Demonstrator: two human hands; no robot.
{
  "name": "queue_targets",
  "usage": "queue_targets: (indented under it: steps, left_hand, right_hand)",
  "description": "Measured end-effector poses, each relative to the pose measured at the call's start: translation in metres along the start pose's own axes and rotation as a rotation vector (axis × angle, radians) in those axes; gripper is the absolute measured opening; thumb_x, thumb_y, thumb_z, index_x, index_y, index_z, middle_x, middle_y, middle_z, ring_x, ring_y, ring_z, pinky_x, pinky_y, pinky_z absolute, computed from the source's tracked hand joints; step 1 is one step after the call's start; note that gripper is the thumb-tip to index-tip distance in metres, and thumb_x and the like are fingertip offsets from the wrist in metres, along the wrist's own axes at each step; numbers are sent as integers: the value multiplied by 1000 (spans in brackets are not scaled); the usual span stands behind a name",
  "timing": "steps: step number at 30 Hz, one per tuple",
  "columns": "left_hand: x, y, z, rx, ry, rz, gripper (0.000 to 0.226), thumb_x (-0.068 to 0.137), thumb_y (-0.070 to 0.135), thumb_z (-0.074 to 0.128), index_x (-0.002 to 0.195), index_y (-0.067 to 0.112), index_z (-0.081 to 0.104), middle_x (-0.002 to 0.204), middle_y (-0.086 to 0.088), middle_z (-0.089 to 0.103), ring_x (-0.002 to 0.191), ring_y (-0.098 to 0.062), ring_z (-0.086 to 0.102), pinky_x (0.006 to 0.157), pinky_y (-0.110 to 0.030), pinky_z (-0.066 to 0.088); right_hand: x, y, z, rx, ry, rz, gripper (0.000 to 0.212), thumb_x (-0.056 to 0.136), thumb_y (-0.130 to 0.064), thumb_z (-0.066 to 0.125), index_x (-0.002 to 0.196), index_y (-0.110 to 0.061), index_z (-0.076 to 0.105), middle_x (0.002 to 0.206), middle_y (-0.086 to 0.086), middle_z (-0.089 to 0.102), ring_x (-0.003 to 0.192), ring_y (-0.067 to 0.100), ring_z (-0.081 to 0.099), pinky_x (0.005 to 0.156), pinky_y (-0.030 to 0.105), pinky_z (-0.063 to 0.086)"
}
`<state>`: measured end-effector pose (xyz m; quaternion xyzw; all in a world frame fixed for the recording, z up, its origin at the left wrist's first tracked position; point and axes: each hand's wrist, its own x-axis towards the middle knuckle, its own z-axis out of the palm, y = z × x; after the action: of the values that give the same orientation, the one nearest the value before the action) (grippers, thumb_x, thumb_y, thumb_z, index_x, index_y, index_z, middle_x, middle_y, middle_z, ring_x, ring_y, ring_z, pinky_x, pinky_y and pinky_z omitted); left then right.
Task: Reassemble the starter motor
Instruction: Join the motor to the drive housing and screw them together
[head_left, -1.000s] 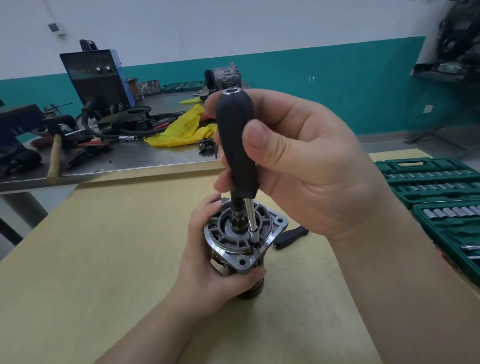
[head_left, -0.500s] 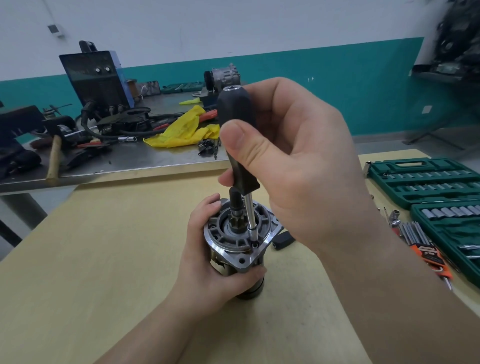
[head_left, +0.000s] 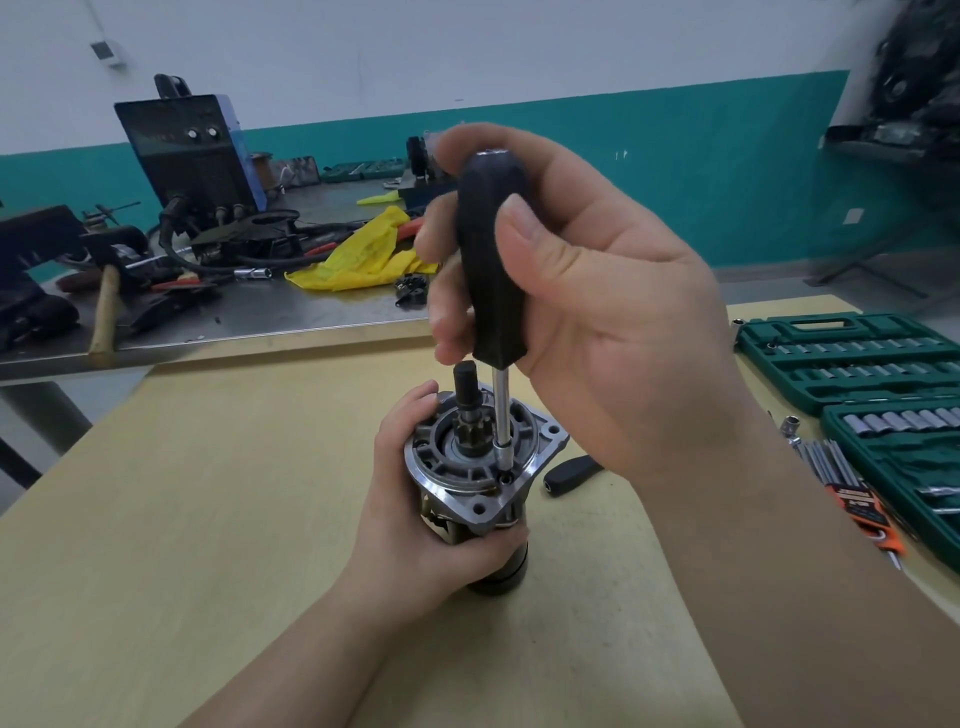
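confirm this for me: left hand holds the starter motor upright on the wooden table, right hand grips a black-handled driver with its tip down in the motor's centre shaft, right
Not quite. The head view shows the driver tip at a bolt hole near the flange edge, beside the centre shaft, not in it. The rest holds: the left hand holds the starter motor upright on the wooden table, and the right hand grips the black handle.

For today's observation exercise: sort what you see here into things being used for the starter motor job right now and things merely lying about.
In use:
starter motor, gripped upright by the left hand
black-handled driver, held by the right hand, tip at the flange

Lying about:
green socket set
spare black handle
hex keys
yellow rag
hammer
welder
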<state>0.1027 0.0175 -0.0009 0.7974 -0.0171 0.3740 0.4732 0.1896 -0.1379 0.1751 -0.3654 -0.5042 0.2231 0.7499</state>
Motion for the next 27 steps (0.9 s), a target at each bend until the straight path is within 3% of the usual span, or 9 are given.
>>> queue_targets:
  steps: [3, 5, 7, 9, 12, 16, 20, 24, 27]
  left_hand:
    - [-2, -1, 0, 2, 4, 20, 114, 60, 31, 98, 154, 48, 36, 162, -12, 45, 151, -41, 44, 118, -61, 45]
    - [-5, -3, 1, 8, 2, 30, 115, 60, 34, 99, 154, 51, 36, 159, -10, 48, 148, -38, 49, 117, -45, 49]
    - [-5, -3, 1, 2, -3, 46, 115, 60, 35, 99, 155, 51, 36, 157, -10, 49, 146, -32, 52, 113, -28, 49]
    - [-4, -2, 1, -7, -16, 54, 114, 61, 34, 99, 154, 51, 35, 155, -11, 49, 143, -27, 54, 111, -22, 48]
    - [0, -1, 1, -19, -33, 63, 113, 61, 31, 98, 154, 48, 36, 156, -13, 48, 143, -32, 54, 114, -34, 49]
    - [3, -2, -2, -38, -28, 29, 113, 59, 29, 100, 154, 44, 39, 159, -8, 48, 146, -34, 52, 116, -54, 50]
    - [6, -8, -1, -141, 4, -74, 112, 56, 25, 101, 152, 43, 45, 152, 3, 57, 139, -26, 60, 106, -47, 57]
    - [9, -13, -1, -181, -9, -111, 111, 57, 24, 100, 152, 43, 46, 149, 5, 61, 136, -24, 64, 99, -28, 58]
    - [9, -17, -3, -215, -31, -143, 115, 56, 20, 100, 155, 38, 45, 147, 5, 64, 132, -23, 67, 96, -25, 58]
  right_hand:
    - [0, 3, 1, 104, -47, 8, 31, 106, -11, 39, 135, -6, 49, 88, 14, 53, 62, 23, 43, 60, 41, 34]
    - [1, 7, 3, 130, -67, 2, 29, 108, -17, 39, 134, -9, 49, 80, 10, 48, 54, 19, 37, 53, 39, 28]
    - [5, 6, 6, 118, -118, 3, 31, 109, -27, 41, 130, -8, 54, 71, 8, 45, 48, 18, 36, 48, 39, 28]
    - [11, 2, 7, 86, -189, 36, 36, 104, -36, 42, 108, -5, 60, 62, 6, 43, 43, 19, 38, 48, 38, 33]
    - [20, -6, 7, 36, -262, 81, 31, 99, -30, 49, 79, -7, 53, 59, 5, 48, 42, 20, 45, 51, 35, 43]
    - [29, -2, 6, -3, -129, 111, 30, 102, -32, 56, 82, -10, 54, 59, -1, 53, 41, 15, 43, 48, 32, 40]
    - [36, 7, 9, -13, 73, 126, 31, 107, -37, 53, 92, -10, 60, 63, 2, 51, 46, 18, 37, 50, 31, 38]
    - [48, 10, 19, -115, 127, 183, 33, 107, -40, 56, 94, -10, 60, 63, 1, 49, 48, 17, 36, 49, 31, 37]
    - [54, 16, 19, -112, 150, 240, 35, 107, -44, 57, 96, -11, 60, 64, 0, 49, 49, 16, 36, 50, 30, 36]
